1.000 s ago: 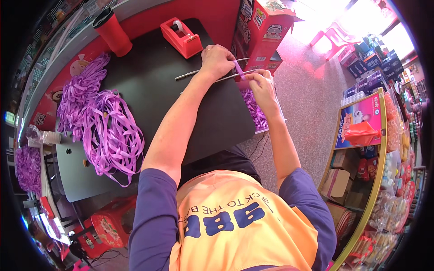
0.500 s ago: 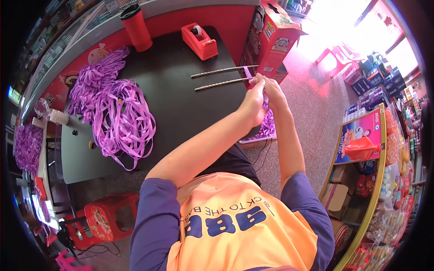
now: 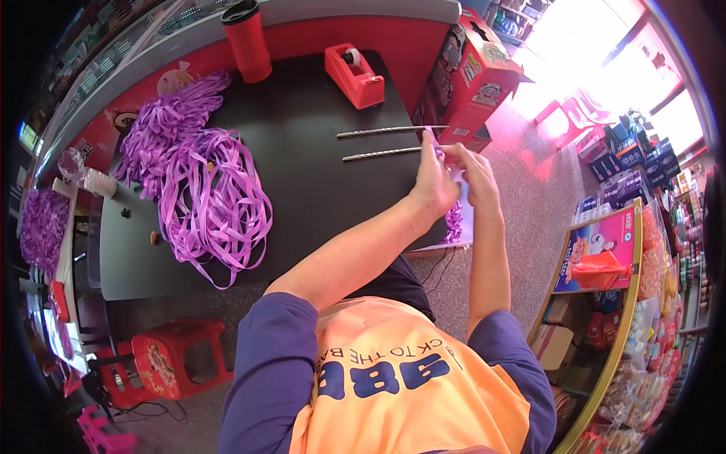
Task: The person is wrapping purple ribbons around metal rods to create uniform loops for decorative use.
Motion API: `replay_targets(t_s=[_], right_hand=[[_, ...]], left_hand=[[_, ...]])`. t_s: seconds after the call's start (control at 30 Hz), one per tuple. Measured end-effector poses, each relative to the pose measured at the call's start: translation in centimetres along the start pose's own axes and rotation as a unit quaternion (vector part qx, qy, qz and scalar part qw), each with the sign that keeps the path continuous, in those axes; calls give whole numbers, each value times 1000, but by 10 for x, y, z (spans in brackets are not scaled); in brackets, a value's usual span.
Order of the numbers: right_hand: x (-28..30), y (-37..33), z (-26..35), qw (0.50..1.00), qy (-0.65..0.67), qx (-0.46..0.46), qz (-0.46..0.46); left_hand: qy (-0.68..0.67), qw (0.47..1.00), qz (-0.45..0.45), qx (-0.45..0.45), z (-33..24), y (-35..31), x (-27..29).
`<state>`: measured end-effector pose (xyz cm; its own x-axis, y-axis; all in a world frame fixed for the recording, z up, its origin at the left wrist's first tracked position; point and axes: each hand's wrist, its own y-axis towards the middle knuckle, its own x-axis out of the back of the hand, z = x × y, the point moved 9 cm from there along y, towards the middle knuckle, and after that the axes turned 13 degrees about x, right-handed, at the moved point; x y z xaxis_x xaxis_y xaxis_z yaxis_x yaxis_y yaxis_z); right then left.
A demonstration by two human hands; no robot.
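Purple heap, far left [image 3: 45, 231]: tangled ribbon beyond the worktop.
Pale stacked cups [image 3: 99, 183]: lying on their side near the worktop's left end.
Red stool [image 3: 178, 359]: on the floor, its side printed with a floral pattern.
Back ribbon pile [image 3: 170, 125]: densely folded purple ribbon, touching the looser pile in front.
Front ribbon pile [image 3: 215, 204]: open, overlapping purple loops, the lowest near the front edge.
Red tumbler [image 3: 249, 53]: dark-lidded, at the back edge.
Worktop [image 3: 310, 189]: black, rounded at the corners, bearing both piles.
Red tape dispenser [image 3: 355, 79]: right of the tumbler, behind the rods.
Metal rods [image 3: 378, 154]: two, roughly parallel and apart, pointing rightward past the worktop's edge.
Ribbon strip [image 3: 430, 136]: purple, at the rods' right-hand portion, partly hidden by fingers.
Left hand [image 3: 435, 185]: thumb raised, pinching the strip beside the nearer rod.
White container [image 3: 463, 227]: below the hands, holding purple pieces.
Right hand [image 3: 478, 175]: fingers bent toward the strip; whether they grip it cannot be told.
Red carton [image 3: 480, 76]: behind the hands.
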<state>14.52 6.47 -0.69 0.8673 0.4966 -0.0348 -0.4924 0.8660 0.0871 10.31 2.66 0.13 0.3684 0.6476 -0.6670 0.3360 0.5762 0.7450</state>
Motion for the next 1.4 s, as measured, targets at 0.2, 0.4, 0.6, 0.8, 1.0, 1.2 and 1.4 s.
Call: replay_targets(t_s=[0.2,0.4,0.6,0.8,1.0,1.2,1.4], right_hand=[[-29,40,108,951,-167,259,-33],[-99,138,99,963,-192,177,66],[-111,171,47,979,-188,-55,60],[-118,167,47,971,-214,-89,65],[-123,170,49,973,-201,-99,45],[-129,174,54,989,-45,-112,90],[-115,144,57,986,-36,-114,115]], left_hand=[[155,811,-554,-103,7,-16,-9],[157,821,-540,-92,14,-14,8],[92,886,-443,-106,14,-5,17],[64,872,-473,-110,21,-11,9],[98,852,-493,-146,14,-14,5],[139,813,-539,-172,10,-24,14],[158,769,-596,-169,6,-37,27]])
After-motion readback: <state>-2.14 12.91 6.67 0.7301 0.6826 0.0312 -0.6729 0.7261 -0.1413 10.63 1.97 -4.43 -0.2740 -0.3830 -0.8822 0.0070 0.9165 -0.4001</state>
